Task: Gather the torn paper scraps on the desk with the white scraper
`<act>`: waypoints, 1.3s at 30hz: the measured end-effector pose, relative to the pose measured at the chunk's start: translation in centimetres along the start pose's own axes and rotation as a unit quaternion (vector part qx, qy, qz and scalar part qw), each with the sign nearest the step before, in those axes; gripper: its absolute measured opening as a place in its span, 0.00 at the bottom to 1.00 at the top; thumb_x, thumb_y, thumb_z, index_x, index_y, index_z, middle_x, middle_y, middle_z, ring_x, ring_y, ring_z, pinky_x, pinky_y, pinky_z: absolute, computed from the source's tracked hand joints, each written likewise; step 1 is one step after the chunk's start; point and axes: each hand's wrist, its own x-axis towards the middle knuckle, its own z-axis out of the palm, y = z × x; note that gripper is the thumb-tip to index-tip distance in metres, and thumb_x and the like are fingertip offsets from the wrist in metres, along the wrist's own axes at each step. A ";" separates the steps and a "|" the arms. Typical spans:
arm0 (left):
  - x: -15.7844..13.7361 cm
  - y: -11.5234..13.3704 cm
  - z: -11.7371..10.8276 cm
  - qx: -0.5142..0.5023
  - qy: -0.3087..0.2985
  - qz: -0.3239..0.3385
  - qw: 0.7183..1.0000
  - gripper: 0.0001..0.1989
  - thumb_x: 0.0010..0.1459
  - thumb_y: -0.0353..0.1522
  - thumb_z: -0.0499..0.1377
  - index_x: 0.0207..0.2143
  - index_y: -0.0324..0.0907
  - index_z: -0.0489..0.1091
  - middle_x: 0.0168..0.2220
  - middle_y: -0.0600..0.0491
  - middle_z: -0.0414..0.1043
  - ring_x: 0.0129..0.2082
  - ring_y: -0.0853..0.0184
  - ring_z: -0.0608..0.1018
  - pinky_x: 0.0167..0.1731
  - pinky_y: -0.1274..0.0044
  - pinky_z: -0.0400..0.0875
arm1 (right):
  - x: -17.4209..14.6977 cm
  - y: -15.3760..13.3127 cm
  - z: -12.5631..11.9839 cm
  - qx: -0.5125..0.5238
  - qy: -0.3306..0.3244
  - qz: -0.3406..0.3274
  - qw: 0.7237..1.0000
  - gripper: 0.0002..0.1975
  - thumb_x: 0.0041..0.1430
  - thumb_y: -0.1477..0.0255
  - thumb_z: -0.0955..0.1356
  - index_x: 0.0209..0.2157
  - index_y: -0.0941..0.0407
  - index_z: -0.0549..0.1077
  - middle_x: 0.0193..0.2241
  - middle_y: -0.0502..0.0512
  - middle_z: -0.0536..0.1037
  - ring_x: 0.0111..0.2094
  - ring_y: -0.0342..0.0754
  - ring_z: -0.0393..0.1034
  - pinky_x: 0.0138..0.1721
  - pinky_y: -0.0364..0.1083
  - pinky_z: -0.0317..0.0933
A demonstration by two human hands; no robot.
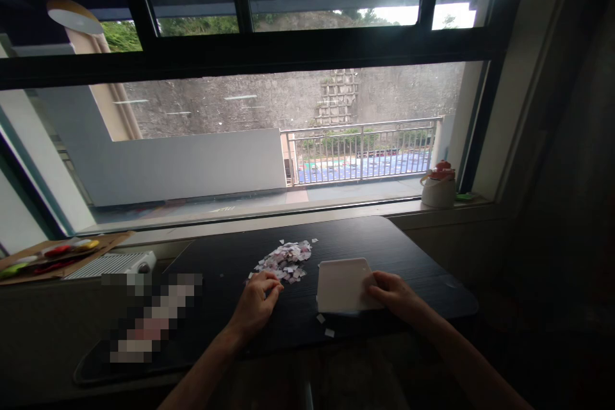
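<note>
A heap of small paper pieces (pixel 284 261), whitish with some pinkish ones, lies on the dark table (pixel 365 234). My left hand (pixel 257 301) is at the heap's near edge, fingers curled and thumb against them. Whatever is in that pinch is too small to make out. In my right hand (pixel 396 291) is a shallow white tray (pixel 340 285), gripped at its right side between thumb and fingers. It is low over the table or resting on it; I cannot tell which. Two loose paper pieces (pixel 329 333) are just in front of the tray.
A white bottle with a red lid (pixel 439 186) stands on the window sill at right. To the left are a white ridged device (pixel 113 264) and a brown board (pixel 29 262) with colourful items. A blurred-out patch (pixel 158 320) covers something on the table's left part.
</note>
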 end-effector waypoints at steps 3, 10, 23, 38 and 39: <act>0.1 -0.1 -0.1 -0.018 -0.006 -0.017 1.000 0.14 0.54 0.38 0.50 0.27 0.43 0.74 0.34 0.51 0.76 0.38 0.63 0.75 0.43 0.72 0.67 | -0.1 -0.2 -0.1 0.004 0.000 0.004 1.000 0.10 0.45 0.68 0.68 0.30 0.59 0.76 0.29 0.53 0.81 0.32 0.51 0.74 0.33 0.47 0.67; -0.2 -0.3 -0.3 -0.019 0.006 -0.040 0.999 0.11 0.49 0.34 0.53 0.30 0.44 0.75 0.29 0.52 0.74 0.35 0.64 0.76 0.41 0.72 0.68 | -0.2 -0.1 -0.2 0.007 -0.016 0.005 1.000 0.10 0.46 0.69 0.68 0.31 0.59 0.75 0.29 0.53 0.80 0.32 0.51 0.74 0.33 0.46 0.66; -2.0 -3.4 -2.1 0.077 0.096 0.018 0.992 0.12 0.51 0.39 0.53 0.32 0.45 0.74 0.35 0.51 0.74 0.41 0.60 0.72 0.44 0.68 0.66 | 0.0 -0.4 0.1 0.029 -0.030 0.003 0.999 0.09 0.45 0.69 0.69 0.30 0.59 0.74 0.28 0.52 0.79 0.30 0.49 0.73 0.32 0.45 0.65; -4.9 -6.9 -2.7 0.105 0.242 0.025 0.964 0.17 0.53 0.45 0.52 0.36 0.45 0.72 0.38 0.51 0.76 0.46 0.57 0.72 0.48 0.63 0.66 | -2.0 -1.4 -2.4 0.052 -0.031 0.065 0.996 0.10 0.37 0.70 0.72 0.25 0.61 0.75 0.21 0.50 0.77 0.24 0.45 0.70 0.26 0.42 0.60; -4.9 -6.9 -2.6 0.105 0.241 0.027 0.964 0.17 0.53 0.45 0.52 0.36 0.45 0.72 0.38 0.51 0.76 0.45 0.57 0.72 0.48 0.64 0.66 | -2.0 -1.3 -2.4 0.053 -0.031 0.069 0.996 0.10 0.36 0.70 0.72 0.24 0.61 0.75 0.21 0.50 0.77 0.24 0.45 0.70 0.26 0.42 0.60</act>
